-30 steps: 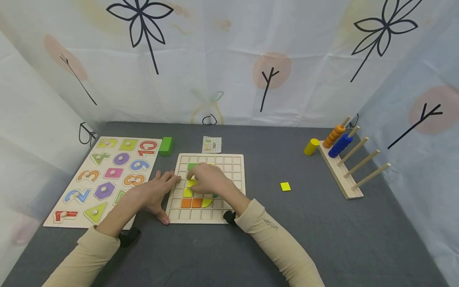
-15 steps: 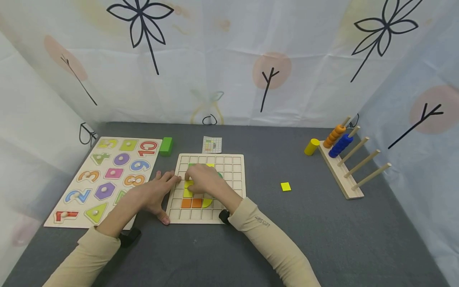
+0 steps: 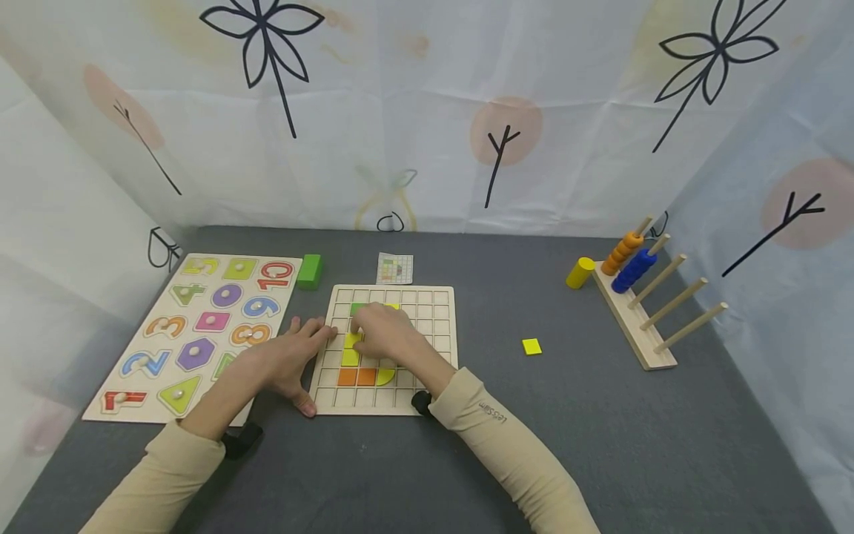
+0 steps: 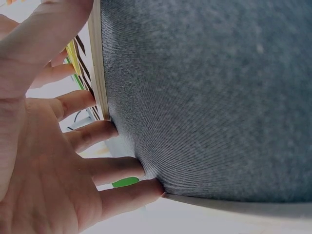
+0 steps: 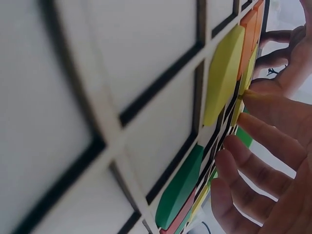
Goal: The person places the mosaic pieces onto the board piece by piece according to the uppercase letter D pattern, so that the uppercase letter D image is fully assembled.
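Note:
A wooden grid board (image 3: 430, 400) lies flat, with coloured tiles set in some squares. My left hand (image 3: 285, 363) rests along its left side, fingers spread, thumb by the near left corner. Over the board, my right hand (image 3: 388, 332) pinches a yellow square tile (image 3: 351, 342) between thumb and index finger; the right wrist view shows both fingertips at the tile. Nearer me are another yellow square (image 3: 350, 358), orange squares (image 3: 356, 377) and a yellow rounded piece (image 3: 385, 377). A green square (image 3: 357, 308) sits farther back. The right hand hides part of the grid.
On the left lies a number and shape puzzle board (image 3: 153, 408), beside a green block (image 3: 310, 272). A small pattern card (image 3: 395, 269) lies behind the grid. Rightward are a loose yellow tile (image 3: 531, 347), a yellow cylinder (image 3: 580, 274) and a peg stand with beads (image 3: 657, 360).
The right hand shifted slightly left over the yellow squares, then slightly back to the right. The left hand stayed still at the board's edge.

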Demonstrator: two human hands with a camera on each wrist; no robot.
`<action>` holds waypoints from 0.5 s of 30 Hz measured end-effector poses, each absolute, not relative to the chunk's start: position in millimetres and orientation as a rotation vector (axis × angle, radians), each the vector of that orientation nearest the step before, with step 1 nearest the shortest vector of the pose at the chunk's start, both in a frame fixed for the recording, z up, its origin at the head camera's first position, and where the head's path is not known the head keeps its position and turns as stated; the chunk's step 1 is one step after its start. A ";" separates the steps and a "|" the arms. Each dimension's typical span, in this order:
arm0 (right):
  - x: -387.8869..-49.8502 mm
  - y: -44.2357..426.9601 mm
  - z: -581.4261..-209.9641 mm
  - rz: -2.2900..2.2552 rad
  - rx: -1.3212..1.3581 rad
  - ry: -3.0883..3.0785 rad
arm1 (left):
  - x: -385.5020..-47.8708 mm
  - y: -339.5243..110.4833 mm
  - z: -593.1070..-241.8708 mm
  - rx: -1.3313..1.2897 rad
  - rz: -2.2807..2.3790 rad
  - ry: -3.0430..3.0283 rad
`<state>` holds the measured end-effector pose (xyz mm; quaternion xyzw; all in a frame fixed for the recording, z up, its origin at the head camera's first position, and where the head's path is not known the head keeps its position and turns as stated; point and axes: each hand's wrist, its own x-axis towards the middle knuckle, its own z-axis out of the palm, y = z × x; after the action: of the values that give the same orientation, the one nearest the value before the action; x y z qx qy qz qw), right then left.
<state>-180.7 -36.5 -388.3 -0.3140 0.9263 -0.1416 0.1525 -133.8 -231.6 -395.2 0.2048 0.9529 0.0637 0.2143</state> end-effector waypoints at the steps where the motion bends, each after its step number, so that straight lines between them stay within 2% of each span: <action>1: -180.8 -36.3 -388.6 -0.411 -0.896 2.659 | -133.7 -231.8 -395.2 0.567 0.179 2.643; 15: -181.5 -35.1 -391.6 -0.450 -0.888 2.669 | -134.1 -230.8 -396.1 0.569 0.182 2.651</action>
<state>-181.5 -35.1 -391.6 -0.3084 0.9269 -0.1563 0.1461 -134.1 -230.8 -396.1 0.2046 0.9537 0.0656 0.2106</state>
